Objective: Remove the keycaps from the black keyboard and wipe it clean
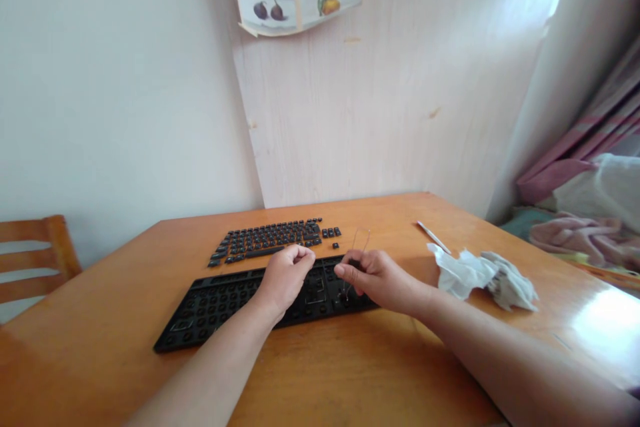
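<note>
A black keyboard base (220,293), with its keycaps off across the parts I can see, lies on the table in front of me. Above its right part my right hand (373,277) is closed around a wire keycap puller (361,240); thin wire loops stick out above and below the fingers. My left hand (290,273) is closed over the middle of the base, fingertips pinched together, and whatever they may hold is hidden. Behind the base, the loose black keycaps (273,237) are laid out in rows, with a few single ones to the right.
Crumpled white tissues (463,271) and a greyish one (510,280) lie right of my right hand. A white pen-like stick (433,237) rests behind them. The wooden table (310,380) meets the wall at the back. A wooden chair (35,257) stands at the left.
</note>
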The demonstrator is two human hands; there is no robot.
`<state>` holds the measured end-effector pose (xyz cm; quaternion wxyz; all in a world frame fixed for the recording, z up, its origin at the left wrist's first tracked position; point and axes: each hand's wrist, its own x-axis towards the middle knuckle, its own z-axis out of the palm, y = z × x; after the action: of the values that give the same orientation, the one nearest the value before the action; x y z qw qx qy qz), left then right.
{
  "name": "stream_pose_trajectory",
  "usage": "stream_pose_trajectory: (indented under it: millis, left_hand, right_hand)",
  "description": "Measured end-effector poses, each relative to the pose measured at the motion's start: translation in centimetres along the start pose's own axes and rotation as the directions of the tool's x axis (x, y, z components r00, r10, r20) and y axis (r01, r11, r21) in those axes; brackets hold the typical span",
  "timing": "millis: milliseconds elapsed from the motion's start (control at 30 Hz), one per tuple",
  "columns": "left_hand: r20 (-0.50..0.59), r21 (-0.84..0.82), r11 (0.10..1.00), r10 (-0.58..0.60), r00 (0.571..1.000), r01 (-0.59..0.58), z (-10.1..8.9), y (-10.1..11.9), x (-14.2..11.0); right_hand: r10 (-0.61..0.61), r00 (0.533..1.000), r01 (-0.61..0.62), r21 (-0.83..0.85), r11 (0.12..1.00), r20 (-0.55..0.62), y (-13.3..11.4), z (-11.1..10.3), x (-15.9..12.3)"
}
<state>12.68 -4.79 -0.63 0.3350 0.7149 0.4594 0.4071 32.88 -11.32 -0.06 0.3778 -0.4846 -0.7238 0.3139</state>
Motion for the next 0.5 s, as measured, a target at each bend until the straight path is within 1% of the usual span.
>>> stream_pose_trajectory:
  millis: [100, 267, 433, 500]
  left_hand:
    - [-0.011, -0.029, 1.0, -0.013, 1.0, 0.013, 0.26, -0.26, -0.36]
    - [0.008, -0.04, 0.999, -0.008, 1.0, 0.008, 0.5, -0.35, -0.5]
    - [0.028, -0.042, 0.999, -0.013, 1.0, 0.014, 0.48, -0.3, -0.59]
    - [0.029, -0.037, 0.999, -0.011, 1.0, 0.012, 0.54, -0.31, -0.62]
  right_hand:
    - [0.019, 0.999, -0.019, 0.008, 1.0, 0.047, -0.26, 0.09, -0.15]
    - [-0.009, 0.988, 0.009, 0.005, 1.0, 0.154, -0.15, 0.07, -0.26]
    - [0.015, 0.977, -0.01, -0.024, 1.0, 0.212, -0.01, 0.26, -0.4]
    - [0.036, 0.977, -0.031, -0.026, 0.999, 0.209, -0.13, 0.38, -0.46]
